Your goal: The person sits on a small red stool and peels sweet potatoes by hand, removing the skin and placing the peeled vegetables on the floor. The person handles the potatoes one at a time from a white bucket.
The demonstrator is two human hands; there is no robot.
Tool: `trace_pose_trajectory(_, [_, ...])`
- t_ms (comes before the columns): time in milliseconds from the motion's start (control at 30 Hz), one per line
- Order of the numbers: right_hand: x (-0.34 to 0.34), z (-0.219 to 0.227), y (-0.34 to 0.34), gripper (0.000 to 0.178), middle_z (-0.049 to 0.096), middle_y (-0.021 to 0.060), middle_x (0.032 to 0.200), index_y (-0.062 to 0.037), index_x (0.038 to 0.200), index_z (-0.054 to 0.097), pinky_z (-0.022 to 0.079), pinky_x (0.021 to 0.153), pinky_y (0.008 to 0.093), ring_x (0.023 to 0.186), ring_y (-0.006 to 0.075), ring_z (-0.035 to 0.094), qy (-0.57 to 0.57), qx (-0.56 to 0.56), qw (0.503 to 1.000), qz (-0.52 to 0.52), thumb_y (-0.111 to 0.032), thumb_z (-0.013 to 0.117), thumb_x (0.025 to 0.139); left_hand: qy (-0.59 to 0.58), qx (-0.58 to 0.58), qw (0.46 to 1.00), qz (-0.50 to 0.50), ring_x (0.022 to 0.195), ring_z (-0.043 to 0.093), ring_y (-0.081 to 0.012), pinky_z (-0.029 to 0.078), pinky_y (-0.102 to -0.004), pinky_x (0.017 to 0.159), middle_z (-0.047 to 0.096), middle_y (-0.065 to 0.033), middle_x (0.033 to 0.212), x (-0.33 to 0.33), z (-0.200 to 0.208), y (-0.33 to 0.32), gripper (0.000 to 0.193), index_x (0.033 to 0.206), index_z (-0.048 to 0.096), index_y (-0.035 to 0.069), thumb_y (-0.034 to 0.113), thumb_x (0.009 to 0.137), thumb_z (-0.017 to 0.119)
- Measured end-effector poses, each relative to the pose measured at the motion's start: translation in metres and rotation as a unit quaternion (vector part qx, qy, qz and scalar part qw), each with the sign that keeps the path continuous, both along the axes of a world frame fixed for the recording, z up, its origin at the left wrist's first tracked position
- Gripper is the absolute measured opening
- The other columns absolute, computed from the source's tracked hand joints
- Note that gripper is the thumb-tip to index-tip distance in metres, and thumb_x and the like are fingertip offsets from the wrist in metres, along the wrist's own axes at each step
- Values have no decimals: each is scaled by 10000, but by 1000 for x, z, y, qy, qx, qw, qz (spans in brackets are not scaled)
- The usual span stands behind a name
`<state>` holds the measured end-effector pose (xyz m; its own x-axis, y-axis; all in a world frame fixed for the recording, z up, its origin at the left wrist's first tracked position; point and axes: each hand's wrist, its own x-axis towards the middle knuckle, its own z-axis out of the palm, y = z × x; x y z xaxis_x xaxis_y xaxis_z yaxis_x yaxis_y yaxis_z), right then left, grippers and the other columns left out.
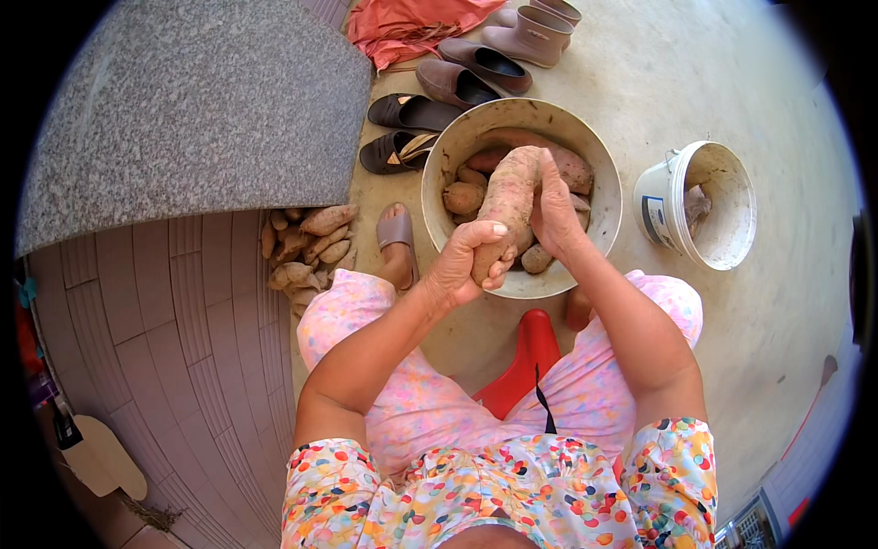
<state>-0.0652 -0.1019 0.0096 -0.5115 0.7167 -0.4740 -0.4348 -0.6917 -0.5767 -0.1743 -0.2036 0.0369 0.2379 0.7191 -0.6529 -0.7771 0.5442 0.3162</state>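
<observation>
A large, soil-dusted sweet potato is held up at a tilt over a wide round tub. My left hand wraps around its lower end, fingers closed. Against the right side of its upper end rests my right hand, fingers stretched out along the skin. Inside the tub lie several more sweet potatoes, partly hidden behind my hands and the held one.
A white bucket with something brownish inside stands right of the tub. Sweet potatoes are heaped on the left, beside the tiled wall. Shoes, boots and a red bag lie beyond. A granite slab juts in at upper left.
</observation>
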Motion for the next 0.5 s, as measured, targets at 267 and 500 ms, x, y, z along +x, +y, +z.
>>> trace_pose_trajectory(267, [5, -5, 3, 376, 548, 70, 907, -25, 1033, 477, 482, 713, 287, 798, 143, 550, -75, 113, 990, 26, -312, 594, 820, 115, 40, 993, 2, 468, 500, -132, 388, -240, 362, 529, -65, 700, 12, 5, 3, 352, 969, 497, 59, 374, 826, 559])
trace_pose_trajectory(500, [3, -17, 1, 453, 539, 76, 957, 0, 1059, 461, 458, 692, 259, 829, 109, 526, -118, 142, 983, -7, -353, 606, 813, 208, 27, 978, 10, 438, 479, -127, 383, -256, 358, 526, -54, 674, 10, -1, 3, 432, 928, 522, 76, 499, 856, 475])
